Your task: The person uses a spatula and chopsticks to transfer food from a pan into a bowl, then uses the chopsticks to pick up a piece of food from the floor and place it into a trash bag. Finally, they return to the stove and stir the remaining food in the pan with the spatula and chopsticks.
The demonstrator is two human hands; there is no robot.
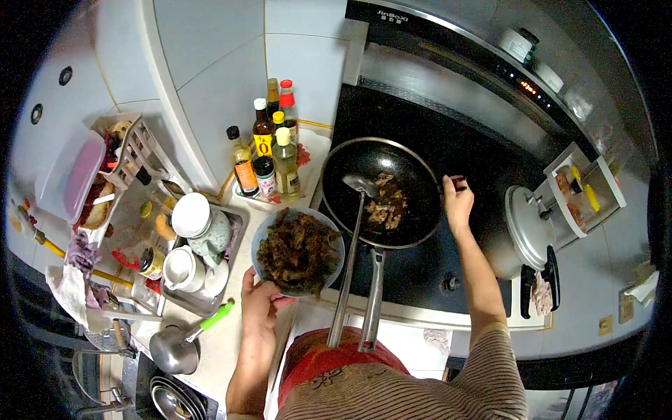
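My left hand [262, 302] grips the near-left edge of a pale blue plate [334, 274], thumb over the rim. Dark brown, shredded-looking food [297, 248] is heaped on it. To the plate's right, a black wok [350, 157] sits on the stove with a little browned food [385, 206] in the bottom. A metal spatula [350, 269] leans in the wok, its handle lying over the near rim beside the wok's long metal handle [372, 301]. Just off the wok's right rim is my right hand [458, 201], fingers closed round a small dark piece I cannot make out.
Several sauce bottles [285, 164] stand in the back corner. A pressure cooker [528, 224] is right of the wok. On the left are a metal tray [234, 238] with white jars, a ladle [175, 348] with a green-tipped handle, and a sink with bowls [175, 399]. A range hood [448, 49] overhangs the stove.
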